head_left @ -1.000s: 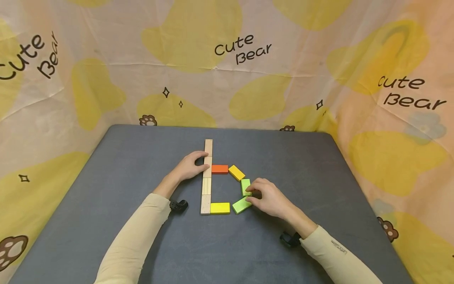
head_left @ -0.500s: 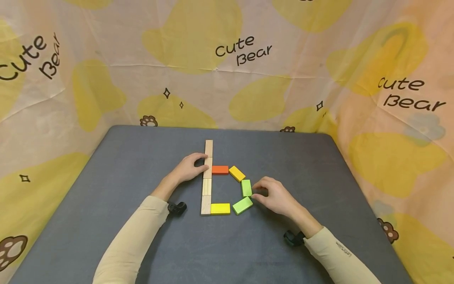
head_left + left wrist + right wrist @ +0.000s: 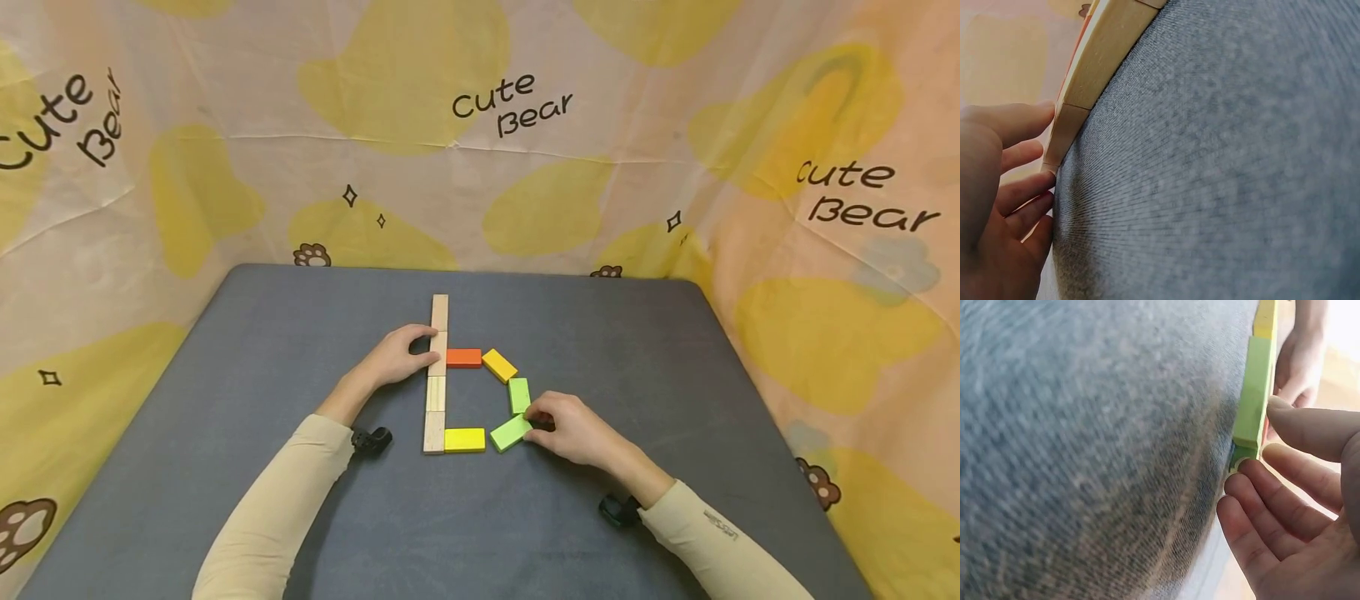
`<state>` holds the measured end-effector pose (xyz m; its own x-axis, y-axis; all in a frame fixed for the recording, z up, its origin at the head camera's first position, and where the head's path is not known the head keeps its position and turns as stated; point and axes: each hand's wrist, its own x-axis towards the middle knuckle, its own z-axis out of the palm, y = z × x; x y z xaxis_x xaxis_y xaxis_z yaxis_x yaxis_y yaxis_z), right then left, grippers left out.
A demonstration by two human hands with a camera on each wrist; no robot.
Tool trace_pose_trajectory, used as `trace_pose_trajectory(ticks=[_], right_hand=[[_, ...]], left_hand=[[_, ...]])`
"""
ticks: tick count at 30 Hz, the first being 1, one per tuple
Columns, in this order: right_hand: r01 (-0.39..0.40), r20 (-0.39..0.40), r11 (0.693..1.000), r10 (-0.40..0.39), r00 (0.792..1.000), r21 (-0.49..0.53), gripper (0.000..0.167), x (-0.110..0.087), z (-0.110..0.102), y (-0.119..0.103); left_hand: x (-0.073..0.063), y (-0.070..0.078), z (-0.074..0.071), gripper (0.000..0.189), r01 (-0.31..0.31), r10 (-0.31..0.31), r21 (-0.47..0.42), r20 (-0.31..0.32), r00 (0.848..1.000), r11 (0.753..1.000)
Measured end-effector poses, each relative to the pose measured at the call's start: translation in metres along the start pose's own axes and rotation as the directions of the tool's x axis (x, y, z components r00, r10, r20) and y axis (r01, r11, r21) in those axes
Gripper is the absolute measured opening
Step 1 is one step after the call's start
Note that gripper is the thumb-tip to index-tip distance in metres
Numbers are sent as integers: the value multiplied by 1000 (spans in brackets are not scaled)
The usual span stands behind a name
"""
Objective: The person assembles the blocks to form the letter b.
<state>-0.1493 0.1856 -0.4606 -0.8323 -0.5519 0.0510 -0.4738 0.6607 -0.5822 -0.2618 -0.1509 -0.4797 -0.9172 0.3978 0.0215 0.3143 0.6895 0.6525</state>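
Four-sided wooden blocks lie flat on the grey tabletop (image 3: 360, 517). Several plain wooden blocks (image 3: 436, 392) form a straight column. My left hand (image 3: 396, 354) touches the column's upper part with thumb and index finger, its other fingers loosely extended in the left wrist view. From the column, an orange-red block (image 3: 463, 358) and a yellow block (image 3: 465, 440) reach rightward. A slanted amber block (image 3: 499, 365) and an upright-running green block (image 3: 519, 395) continue the curve. My right hand (image 3: 572, 427) pinches the right end of the lower, slanted green block (image 3: 510, 433) between thumb and index finger.
Patterned cloth walls (image 3: 450, 167) enclose the tabletop at the back and both sides. A dark wrist camera (image 3: 372, 442) hangs under the left wrist, and another dark camera (image 3: 618, 510) under the right.
My right hand first drew back to the right from the green blocks, then came back to the lower one's right end. My left hand stays by the column.
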Motion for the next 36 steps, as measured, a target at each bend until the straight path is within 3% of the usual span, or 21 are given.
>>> trace_pose_trajectory(ticks=[23, 36], right_hand=[[64, 10, 985, -63, 998, -159, 15, 11, 5, -12], [45, -21, 991, -48, 999, -126, 14, 10, -3, -12]], left_hand=[[1, 1, -2, 54, 2, -2, -8, 12, 1000, 1000], [-3, 2, -5, 51, -4, 3, -27, -27, 1000, 1000]])
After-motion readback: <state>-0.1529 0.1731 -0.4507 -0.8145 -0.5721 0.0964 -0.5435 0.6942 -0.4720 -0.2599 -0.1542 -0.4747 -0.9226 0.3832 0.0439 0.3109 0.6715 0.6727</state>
